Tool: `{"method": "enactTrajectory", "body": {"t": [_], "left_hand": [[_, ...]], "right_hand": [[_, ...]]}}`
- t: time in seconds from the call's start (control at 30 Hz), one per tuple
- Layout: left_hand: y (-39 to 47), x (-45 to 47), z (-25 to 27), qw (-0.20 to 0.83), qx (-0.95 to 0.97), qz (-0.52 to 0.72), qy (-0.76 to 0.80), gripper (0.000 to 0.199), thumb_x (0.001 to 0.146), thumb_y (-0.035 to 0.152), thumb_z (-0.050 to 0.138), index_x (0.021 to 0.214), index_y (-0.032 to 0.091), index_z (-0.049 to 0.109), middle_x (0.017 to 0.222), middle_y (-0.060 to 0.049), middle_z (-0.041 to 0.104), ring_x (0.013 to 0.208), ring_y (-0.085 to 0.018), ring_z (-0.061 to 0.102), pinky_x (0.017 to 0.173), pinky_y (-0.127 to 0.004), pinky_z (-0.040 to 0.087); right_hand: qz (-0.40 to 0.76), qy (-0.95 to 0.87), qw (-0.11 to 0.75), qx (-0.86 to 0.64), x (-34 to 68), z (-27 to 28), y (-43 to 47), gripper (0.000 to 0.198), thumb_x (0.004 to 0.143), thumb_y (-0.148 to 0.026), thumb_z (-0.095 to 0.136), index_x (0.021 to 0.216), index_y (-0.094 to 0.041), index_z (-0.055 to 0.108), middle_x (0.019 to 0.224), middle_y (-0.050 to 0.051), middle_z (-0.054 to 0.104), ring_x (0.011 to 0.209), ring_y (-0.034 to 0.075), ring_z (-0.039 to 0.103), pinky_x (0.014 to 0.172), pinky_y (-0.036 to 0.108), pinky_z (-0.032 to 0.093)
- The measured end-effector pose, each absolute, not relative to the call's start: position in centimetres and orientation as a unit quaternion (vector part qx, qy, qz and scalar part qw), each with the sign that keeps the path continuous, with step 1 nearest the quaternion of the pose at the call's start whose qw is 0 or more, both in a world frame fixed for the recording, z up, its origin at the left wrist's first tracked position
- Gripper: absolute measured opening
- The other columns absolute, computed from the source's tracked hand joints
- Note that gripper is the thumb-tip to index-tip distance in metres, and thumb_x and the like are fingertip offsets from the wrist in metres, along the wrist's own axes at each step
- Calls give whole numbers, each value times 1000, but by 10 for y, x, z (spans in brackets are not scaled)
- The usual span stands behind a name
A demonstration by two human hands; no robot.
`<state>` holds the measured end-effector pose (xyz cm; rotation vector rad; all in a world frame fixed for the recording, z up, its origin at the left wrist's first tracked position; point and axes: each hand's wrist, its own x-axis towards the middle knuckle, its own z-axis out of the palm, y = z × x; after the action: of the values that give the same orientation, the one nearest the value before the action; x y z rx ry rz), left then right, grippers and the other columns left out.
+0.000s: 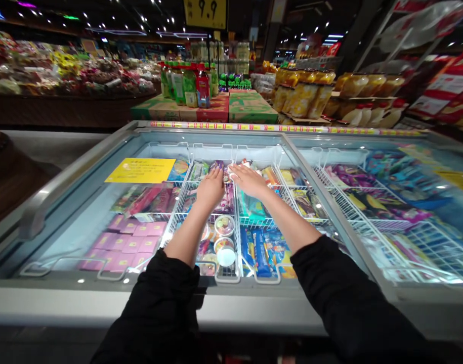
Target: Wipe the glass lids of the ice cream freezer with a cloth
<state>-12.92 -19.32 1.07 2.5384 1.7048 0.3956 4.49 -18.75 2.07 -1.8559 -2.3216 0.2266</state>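
Observation:
Both my hands are stretched over the glass lid of a chest freezer (83,202). My left hand (211,188) lies flat near the middle of the lid, fingers extended and nothing gripped. To its right, my right hand (248,180) is also flat, its fingers pointing left and forward. A small white patch (230,171) shows at its fingertips; whether it is on the glass or below it, I cannot tell. Under the lid, wire baskets (261,222) hold wrapped ice creams, round tubs (224,226), blue packets (260,250) and pink boxes (119,242).
A yellow sign (140,170) is on the left of the lid, and a metal corner handle (36,212) curves up at its left edge. Behind the freezer stand bottles (185,85) on cartons (250,107) and stacked jars (301,93). A price sign (206,12) hangs above.

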Motion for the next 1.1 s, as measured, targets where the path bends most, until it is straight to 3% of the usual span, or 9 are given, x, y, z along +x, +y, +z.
{"method": "enactTrajectory", "body": {"t": [0.23, 0.47, 0.8, 1.1], "left_hand": [[-196, -132, 9, 28, 823, 132, 552, 55, 109, 16, 38, 163, 4, 45, 171, -15, 43, 161, -25, 39, 134, -38, 31], [-203, -128, 9, 17, 819, 152, 553, 56, 108, 15, 39, 162, 1, 46, 170, -16, 44, 160, -26, 42, 134, -40, 32], [-201, -132, 9, 27, 821, 154, 549, 54, 109, 18, 38, 162, 7, 49, 169, -15, 46, 160, -23, 41, 133, -39, 33], [-205, -127, 10, 27, 815, 152, 558, 58, 107, 15, 39, 163, 4, 45, 171, -16, 43, 161, -24, 40, 134, -39, 31]], "right_hand": [[59, -738, 87, -666, 88, 20, -179, 64, 112, -43, 26, 171, -21, 35, 179, 4, 29, 165, 28, 28, 135, 51, 25], [47, -804, 98, -584, 61, 5, -237, 61, 112, -48, 26, 169, -31, 41, 176, -3, 36, 164, 26, 31, 136, 50, 25], [63, -763, 74, -639, 61, 23, -163, 63, 113, -44, 26, 171, -23, 36, 179, 2, 30, 165, 26, 28, 135, 50, 23], [50, -777, 91, -621, 73, 7, -225, 63, 112, -48, 26, 170, -27, 38, 178, -1, 32, 165, 26, 28, 136, 50, 24]]}}
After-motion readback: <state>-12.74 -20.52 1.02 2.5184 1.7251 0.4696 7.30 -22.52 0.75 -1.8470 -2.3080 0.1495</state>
